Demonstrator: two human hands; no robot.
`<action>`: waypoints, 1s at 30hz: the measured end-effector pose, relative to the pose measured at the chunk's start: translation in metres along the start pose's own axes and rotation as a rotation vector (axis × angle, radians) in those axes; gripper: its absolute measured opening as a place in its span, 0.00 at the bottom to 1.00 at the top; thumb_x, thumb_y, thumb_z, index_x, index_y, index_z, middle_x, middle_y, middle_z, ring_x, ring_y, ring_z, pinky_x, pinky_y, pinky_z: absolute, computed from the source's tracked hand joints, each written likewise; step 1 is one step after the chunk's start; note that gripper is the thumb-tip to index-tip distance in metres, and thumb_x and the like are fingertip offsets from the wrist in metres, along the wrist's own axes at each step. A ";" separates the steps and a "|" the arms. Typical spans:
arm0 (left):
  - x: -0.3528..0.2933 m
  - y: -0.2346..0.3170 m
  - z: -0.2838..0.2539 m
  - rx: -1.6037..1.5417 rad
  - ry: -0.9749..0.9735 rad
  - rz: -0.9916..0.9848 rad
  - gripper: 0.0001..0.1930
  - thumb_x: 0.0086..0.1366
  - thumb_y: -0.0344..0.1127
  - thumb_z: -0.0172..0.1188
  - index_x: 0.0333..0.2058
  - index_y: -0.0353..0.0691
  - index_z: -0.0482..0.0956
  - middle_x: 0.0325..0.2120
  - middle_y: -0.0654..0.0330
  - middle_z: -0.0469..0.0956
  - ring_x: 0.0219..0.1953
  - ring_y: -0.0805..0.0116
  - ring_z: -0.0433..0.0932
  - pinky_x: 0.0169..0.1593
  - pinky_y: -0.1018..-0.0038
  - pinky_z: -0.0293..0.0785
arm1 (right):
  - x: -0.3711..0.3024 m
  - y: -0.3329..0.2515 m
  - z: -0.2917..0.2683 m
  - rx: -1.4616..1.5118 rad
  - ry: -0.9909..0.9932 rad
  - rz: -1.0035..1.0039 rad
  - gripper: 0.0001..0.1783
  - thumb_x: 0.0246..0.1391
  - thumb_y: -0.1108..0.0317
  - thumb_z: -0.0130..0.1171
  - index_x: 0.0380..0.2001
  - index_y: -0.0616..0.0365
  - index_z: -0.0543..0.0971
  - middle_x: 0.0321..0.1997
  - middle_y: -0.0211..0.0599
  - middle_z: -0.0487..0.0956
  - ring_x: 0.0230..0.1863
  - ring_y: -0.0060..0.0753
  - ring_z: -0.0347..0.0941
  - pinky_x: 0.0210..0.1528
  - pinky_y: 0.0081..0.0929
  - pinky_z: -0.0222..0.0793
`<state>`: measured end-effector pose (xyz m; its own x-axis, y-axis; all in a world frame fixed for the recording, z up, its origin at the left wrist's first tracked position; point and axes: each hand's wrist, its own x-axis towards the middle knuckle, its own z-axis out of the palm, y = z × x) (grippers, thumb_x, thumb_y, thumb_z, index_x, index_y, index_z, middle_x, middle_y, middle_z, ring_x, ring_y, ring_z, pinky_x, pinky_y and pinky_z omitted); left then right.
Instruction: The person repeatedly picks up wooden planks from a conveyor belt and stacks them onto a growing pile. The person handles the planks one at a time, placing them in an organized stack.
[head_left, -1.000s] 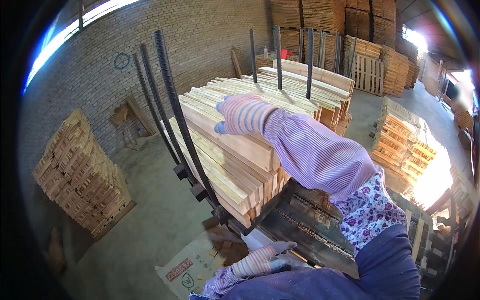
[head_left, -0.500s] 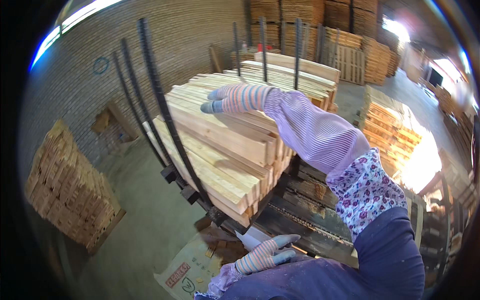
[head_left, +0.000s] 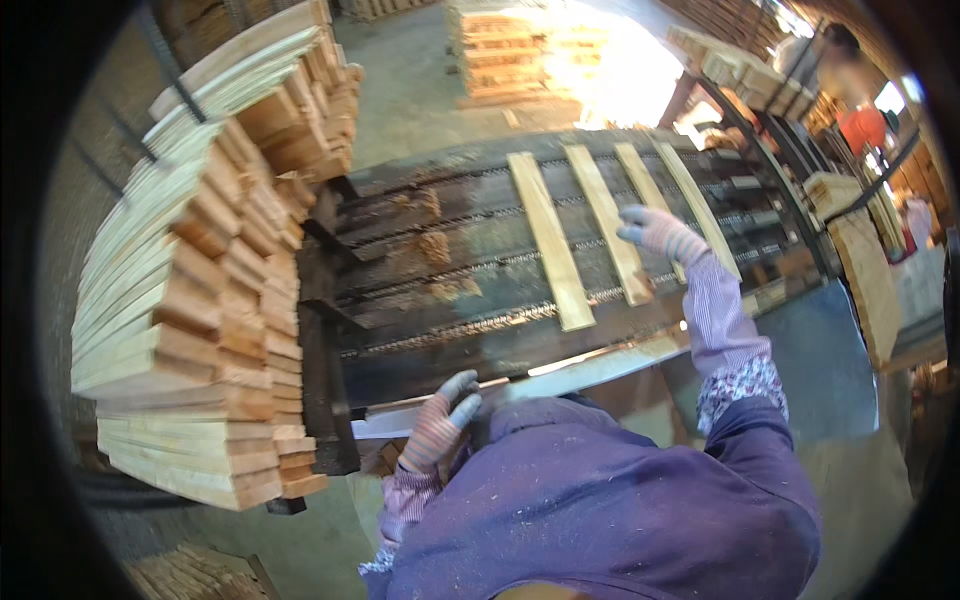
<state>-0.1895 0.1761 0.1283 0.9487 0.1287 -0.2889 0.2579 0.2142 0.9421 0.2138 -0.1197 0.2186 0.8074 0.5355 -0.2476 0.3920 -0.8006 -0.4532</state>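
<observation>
Both my hands wear striped knit gloves with grey-blue fingertips. My right hand (head_left: pixel 665 235) hovers with fingers apart over several narrow wooden boards on a dark chain conveyor (head_left: pixel 450 340). Nearest to it are the second board (head_left: pixel 605 220) from the left and the third board (head_left: pixel 640 175); whether it touches either I cannot tell. The leftmost board (head_left: pixel 550 245) lies slightly apart from them. My left hand (head_left: pixel 440 425) is at the conveyor's near edge, beside the big board stack, its fingers spread and holding nothing.
A tall stack of pale boards (head_left: pixel 190 330) stands at the conveyor's left end, among upright metal rods (head_left: pixel 170 60). A sunlit pile of timber (head_left: pixel 500 50) is beyond. At the far right, a person in orange (head_left: pixel 860 130) is near more boards (head_left: pixel 740 70).
The view has swung to the right, from the board stack to the conveyor. My right hand has gone from above the stack to above the conveyor's boards. My left hand remains near the conveyor's edge.
</observation>
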 end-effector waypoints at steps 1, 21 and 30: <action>0.011 0.003 0.004 0.036 -0.035 -0.053 0.27 0.73 0.35 0.63 0.67 0.33 0.69 0.51 0.57 0.78 0.53 0.70 0.76 0.59 0.73 0.73 | -0.024 0.040 0.025 0.178 -0.041 0.103 0.37 0.63 0.46 0.63 0.65 0.62 0.75 0.64 0.52 0.79 0.67 0.48 0.74 0.69 0.38 0.68; 0.188 -0.043 0.141 1.238 0.272 -0.085 0.50 0.52 0.59 0.76 0.70 0.47 0.65 0.73 0.42 0.53 0.73 0.38 0.55 0.73 0.49 0.59 | -0.004 0.012 0.131 -0.238 -0.124 0.460 0.55 0.54 0.38 0.67 0.79 0.41 0.54 0.78 0.50 0.61 0.77 0.49 0.60 0.75 0.52 0.56; 0.201 -0.056 0.131 1.303 0.434 -0.112 0.50 0.49 0.56 0.79 0.69 0.53 0.65 0.71 0.41 0.54 0.69 0.36 0.60 0.66 0.46 0.66 | 0.028 0.041 0.149 0.939 0.173 0.166 0.45 0.43 0.68 0.72 0.68 0.55 0.72 0.64 0.56 0.76 0.64 0.48 0.75 0.66 0.36 0.72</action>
<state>0.0102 0.0627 0.0394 0.8411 0.5117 -0.1753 0.5402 -0.7791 0.3180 0.1874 -0.0976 0.0656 0.9041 0.3275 -0.2746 -0.1840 -0.2816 -0.9417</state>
